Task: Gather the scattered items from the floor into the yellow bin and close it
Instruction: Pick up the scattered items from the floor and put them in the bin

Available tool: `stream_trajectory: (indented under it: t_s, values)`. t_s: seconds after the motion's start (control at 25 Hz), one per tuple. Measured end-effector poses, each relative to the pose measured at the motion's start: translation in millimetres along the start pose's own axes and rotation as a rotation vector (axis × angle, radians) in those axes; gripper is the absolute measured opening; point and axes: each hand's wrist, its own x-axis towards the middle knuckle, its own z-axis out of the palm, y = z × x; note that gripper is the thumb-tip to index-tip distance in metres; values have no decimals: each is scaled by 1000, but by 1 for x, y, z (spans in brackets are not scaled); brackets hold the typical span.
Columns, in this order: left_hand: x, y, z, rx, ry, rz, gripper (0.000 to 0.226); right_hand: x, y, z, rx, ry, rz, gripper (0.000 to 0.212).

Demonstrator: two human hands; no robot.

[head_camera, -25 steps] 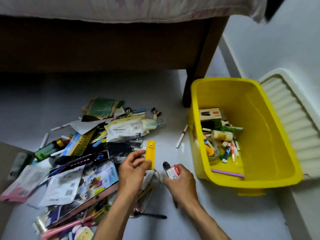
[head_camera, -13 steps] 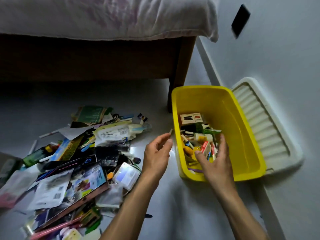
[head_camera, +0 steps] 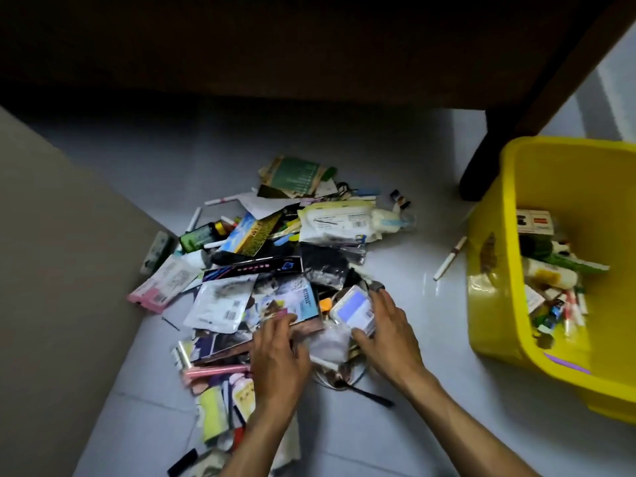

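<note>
Right hand (head_camera: 387, 333) grips a clear case (head_camera: 354, 309); left hand (head_camera: 277, 356) presses open on the pile (head_camera: 275, 270) beside the yellow bin (head_camera: 502, 304).

Bare floor (head_camera: 423, 339) lay open btwn the item pile (head_camera: 275, 270) and yellow bin (head_camera: 499, 304); only one pen (head_camera: 450, 258) lay in it. Bed leg (head_camera: 481, 166) and bed frame (head_camera: 309, 46) blocked passage behind; a beige panel (head_camera: 51, 270) closed the left.

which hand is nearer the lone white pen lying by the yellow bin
Right. The right hand is at the pile's near edge, grasping a clear case, nearer the white pen; the left hand lies farther left.
</note>
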Motion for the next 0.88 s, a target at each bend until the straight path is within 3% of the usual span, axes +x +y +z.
stream_trajectory:
  t_s: [0.08,0.16,0.24,0.36,0.52,0.68,0.8,0.88]
  values:
    - [11,-17,-2,172,-147,23,72,20,-3,5,-45,-44,89,84]
    - [26,-30,-1,279,-208,22,81,30,-3,10,25,-76,143,66]
    - [39,-34,-1,354,-186,22,76,25,-4,9,281,-75,187,37]
    - [49,-28,-14,321,-68,63,57,7,-6,2,523,37,194,19]
    - [46,3,-54,129,200,106,31,-16,-18,-33,812,230,174,9]
    - [26,58,-101,-152,401,295,31,-44,-23,-86,969,451,114,12]
    - [6,113,-122,-399,370,391,21,-59,-8,-134,983,685,103,14]
    - [-11,156,-126,-550,285,443,10,-66,12,-168,967,769,113,27]
